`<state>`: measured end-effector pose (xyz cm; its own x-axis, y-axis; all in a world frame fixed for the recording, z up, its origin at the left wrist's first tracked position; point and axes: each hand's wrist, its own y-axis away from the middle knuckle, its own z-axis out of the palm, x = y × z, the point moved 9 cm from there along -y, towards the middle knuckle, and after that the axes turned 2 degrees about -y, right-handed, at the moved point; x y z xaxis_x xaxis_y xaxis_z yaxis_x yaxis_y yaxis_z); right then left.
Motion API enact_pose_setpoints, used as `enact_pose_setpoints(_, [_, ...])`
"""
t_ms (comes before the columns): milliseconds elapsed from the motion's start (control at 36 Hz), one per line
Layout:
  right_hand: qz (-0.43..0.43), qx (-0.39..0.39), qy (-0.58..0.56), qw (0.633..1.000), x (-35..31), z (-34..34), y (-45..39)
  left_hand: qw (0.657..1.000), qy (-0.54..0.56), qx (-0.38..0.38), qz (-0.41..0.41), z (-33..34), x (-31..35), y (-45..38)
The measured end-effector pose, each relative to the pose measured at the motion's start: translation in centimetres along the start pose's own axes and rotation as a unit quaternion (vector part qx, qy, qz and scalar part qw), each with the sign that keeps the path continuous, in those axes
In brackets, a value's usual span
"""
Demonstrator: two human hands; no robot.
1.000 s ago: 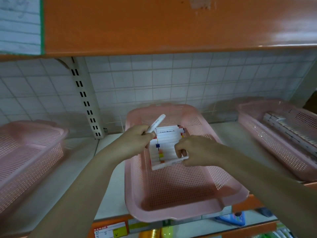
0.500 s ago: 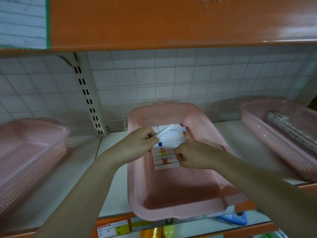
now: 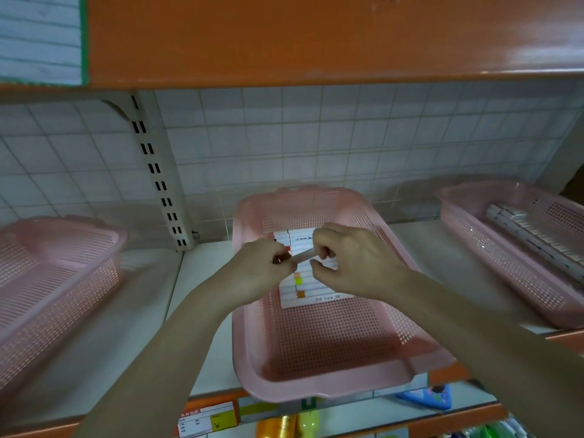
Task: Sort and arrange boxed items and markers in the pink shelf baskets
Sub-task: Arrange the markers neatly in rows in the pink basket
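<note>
Head view. Above the centre pink basket (image 3: pixel 319 343) the left hand (image 3: pixel 262 273) and the right hand (image 3: pixel 350 263) meet over a single white marker (image 3: pixel 305 257). The left hand's fingers are curled round one end of it; the right hand's thumb and forefinger are bent toward the other end and appear to pinch it, though blur hides the exact contact. Directly beneath, at the basket's 12 o'clock half, lies a flat row of white markers with coloured bands (image 3: pixel 300 282) in what seems to be their open pack; the 6 o'clock half of the basket floor carries nothing visible. A second pink basket (image 3: pixel 47 270) stands at 9 o'clock on the shelf (image 3: pixel 202 311), and a third (image 3: pixel 505 248) at 3 o'clock holds a line of narrow white boxes (image 3: pixel 534 235).

Judged step: returning the loose marker to the row. To do it well, turn the marker parallel to its neighbours, lower it into the vacant slot with the colour band on the same side as the others, and let go only once it is seated flat, steadying the pack with the free fingers so that the row does not scatter.
</note>
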<state>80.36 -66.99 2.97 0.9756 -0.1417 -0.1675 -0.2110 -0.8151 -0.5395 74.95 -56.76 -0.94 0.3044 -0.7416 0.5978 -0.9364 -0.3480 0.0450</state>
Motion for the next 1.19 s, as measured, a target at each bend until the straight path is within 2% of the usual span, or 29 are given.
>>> enact_pose_setpoints(56, [-0.015, 0.005, 0.002, 1.0, -0.5, -0.1, -0.2, 1.0, -0.016, -0.008, 0.009, 0.3, 0.3, 0.0])
enact_pose_setpoints(194, [-0.003, -0.098, 0.017, 0.995, 0.0, 1.9, -0.1, 0.999, -0.019, -0.01, 0.027, 0.7, 0.7, 0.0])
enact_pose_setpoints(361, [0.029, -0.167, 0.029, 0.985, 0.8, 2.6, 0.1, 0.999, -0.008, 0.009, 0.032, 0.5, 0.7, 0.3])
enact_pose_setpoints(500, [0.084, -0.316, 0.013, 0.945, 2.5, 5.5, 2.4, 0.994, -0.046, 0.088, 0.042, -1.5, 0.2, 0.6])
enact_pose_setpoints(583, [0.09, -0.372, 0.029, 0.923, 2.9, 7.2, 3.8, 0.992, -0.057, 0.102, 0.047, -1.7, 0.1, 0.7])
enact_pose_setpoints(722, [0.096, -0.385, 0.048, 0.916, 3.5, 8.8, 4.4, 0.995, -0.041, 0.088, 0.036, -1.2, -0.3, 0.9])
enact_pose_setpoints(1194, [0.112, -0.358, 0.06, 0.925, 3.8, 8.4, 3.8, 0.998, -0.025, 0.063, 0.013, -0.7, -1.1, 0.7])
